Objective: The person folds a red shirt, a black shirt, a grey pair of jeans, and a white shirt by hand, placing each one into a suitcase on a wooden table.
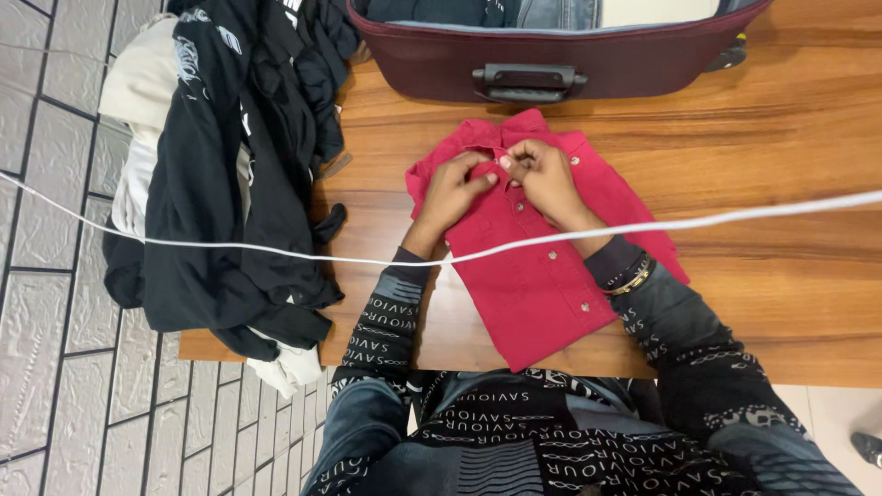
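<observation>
On the wooden table (753,184), both hands, left hand (452,191) and right hand (544,176), pinch the flat red shirt's (537,276) buttoned front.

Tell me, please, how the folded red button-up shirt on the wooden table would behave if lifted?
The red button-up shirt is probably floppy: it lies flat, folded cloth. It likely unfolds if lifted by one edge. Both hands, left hand and right hand, pinch its placket, suggesting thin, light fabric.

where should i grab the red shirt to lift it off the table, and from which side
Probably best at the two shoulders just outside the collar, coming from the suitcase end. The red shirt lies flat, front up, collar toward the suitcase, hem at the table edge near the person. Its placket is where the left hand and right hand are pinching, so a shoulder grip should let it hang straight.
</observation>
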